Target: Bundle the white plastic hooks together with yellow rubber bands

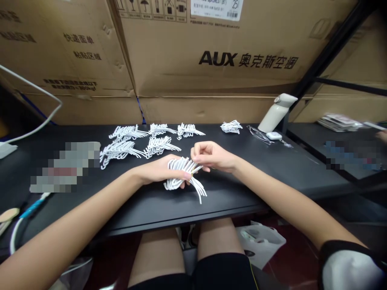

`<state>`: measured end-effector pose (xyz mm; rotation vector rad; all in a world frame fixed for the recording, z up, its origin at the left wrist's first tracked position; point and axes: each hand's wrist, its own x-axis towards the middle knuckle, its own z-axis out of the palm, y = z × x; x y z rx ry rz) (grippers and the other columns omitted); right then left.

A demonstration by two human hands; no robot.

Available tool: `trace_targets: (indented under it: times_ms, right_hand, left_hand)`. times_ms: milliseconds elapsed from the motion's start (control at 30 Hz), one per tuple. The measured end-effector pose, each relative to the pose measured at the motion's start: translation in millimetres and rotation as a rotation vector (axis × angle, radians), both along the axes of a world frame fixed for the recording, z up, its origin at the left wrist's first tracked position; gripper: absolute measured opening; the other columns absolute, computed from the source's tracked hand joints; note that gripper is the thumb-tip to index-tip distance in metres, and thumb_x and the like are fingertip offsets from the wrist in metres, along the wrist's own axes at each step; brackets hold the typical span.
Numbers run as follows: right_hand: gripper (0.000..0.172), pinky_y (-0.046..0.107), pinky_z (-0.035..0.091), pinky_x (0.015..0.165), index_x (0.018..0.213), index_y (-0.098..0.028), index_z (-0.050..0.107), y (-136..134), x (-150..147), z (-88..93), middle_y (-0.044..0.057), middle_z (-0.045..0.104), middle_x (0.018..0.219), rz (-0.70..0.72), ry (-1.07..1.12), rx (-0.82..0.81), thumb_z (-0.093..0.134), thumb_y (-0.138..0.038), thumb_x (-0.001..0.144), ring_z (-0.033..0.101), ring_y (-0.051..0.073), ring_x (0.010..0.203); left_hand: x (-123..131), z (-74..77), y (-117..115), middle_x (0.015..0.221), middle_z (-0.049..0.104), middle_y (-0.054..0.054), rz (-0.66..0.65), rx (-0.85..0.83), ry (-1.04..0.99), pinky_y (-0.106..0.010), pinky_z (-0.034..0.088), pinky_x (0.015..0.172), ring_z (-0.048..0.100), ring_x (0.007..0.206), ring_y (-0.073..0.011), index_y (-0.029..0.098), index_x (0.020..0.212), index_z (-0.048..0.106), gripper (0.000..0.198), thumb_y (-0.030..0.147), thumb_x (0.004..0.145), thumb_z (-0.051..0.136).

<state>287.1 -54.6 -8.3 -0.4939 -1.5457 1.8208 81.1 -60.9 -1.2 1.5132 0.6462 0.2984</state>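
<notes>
My left hand [169, 171] is closed around a bundle of thin white rods with hooked ends [178, 169], held just above the front of the black table. The hooked ends lie to the left, and the straight ends fan out to the right past my thumb. A small yellowish spot shows near that thumb. My right hand [211, 156] is pinched at the upper straight ends of the bundle; what lies between its fingertips is too small to make out. Behind my hands, several similar hooked-rod bundles [122, 149] rest in two rows. A smaller white bundle [231, 127] lies apart, farther right.
Large cardboard boxes [211, 80] wall off the back of the black table [236, 185]. A white bottle [276, 112], glasses [260, 135] and a white earphone case [274, 136] sit at the right rear. On the left lie a blurred-out flat object [66, 167] and a cable [32, 208].
</notes>
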Motion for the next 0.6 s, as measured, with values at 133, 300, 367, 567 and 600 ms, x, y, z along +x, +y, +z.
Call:
trace_targets:
  times_ms: [133,300,367,567,600]
  right_hand:
    - [0.025,0.015,0.042,0.037,0.067,-0.013,0.054,2.8,11.0,5.4,-0.004,0.059,0.068,0.166,0.01,0.021,0.077,-0.019,0.072,0.048,0.003,0.044]
    - [0.026,0.017,0.048,0.044,0.067,-0.013,0.055,2.7,12.8,6.6,-0.005,0.059,0.067,0.157,0.032,0.1,0.079,-0.02,0.07,0.049,0.003,0.044]
    - [0.026,0.017,0.047,0.044,0.066,-0.013,0.055,1.5,12.5,7.7,-0.005,0.058,0.064,0.13,-0.006,0.129,0.08,-0.022,0.07,0.052,0.004,0.046]
    - [0.021,0.017,0.047,0.047,0.071,-0.01,0.064,-5.2,13.4,14.5,-0.001,0.061,0.065,0.144,-0.198,0.215,0.079,-0.024,0.07,0.055,0.006,0.05]
    - [0.02,0.017,0.047,0.048,0.073,-0.01,0.066,-6.2,14.0,15.5,-0.001,0.06,0.065,0.144,-0.208,0.233,0.079,-0.025,0.071,0.054,0.005,0.05]
  left_hand:
    - [-1.2,0.5,0.8,0.064,0.07,-0.007,-0.075,-0.026,-0.046,-0.019,0.046,0.046,0.062,0.053,-0.0132,0.011,0.078,0.071,0.024,0.035,0.074,0.073]
    - [-2.8,-0.5,1.0,0.061,0.069,-0.006,-0.063,-0.14,-0.13,-0.02,0.043,0.041,0.058,0.044,-0.0125,0.011,0.078,0.071,0.028,0.037,0.07,0.074]
    - [-3.5,0.0,1.0,0.061,0.069,-0.006,-0.07,-0.165,-0.144,-0.02,0.043,0.04,0.057,0.042,-0.012,0.01,0.081,0.071,0.028,0.036,0.07,0.073]
    - [-3.4,5.0,0.7,0.06,0.069,-0.006,-0.065,-0.136,-0.065,-0.02,0.046,0.042,0.057,0.042,-0.0118,0.011,0.074,0.071,0.018,0.028,0.073,0.068]
    - [-3.2,6.0,0.7,0.06,0.069,-0.006,-0.062,-0.12,-0.047,-0.02,0.046,0.042,0.058,0.042,-0.0118,0.011,0.071,0.07,0.017,0.028,0.074,0.068]
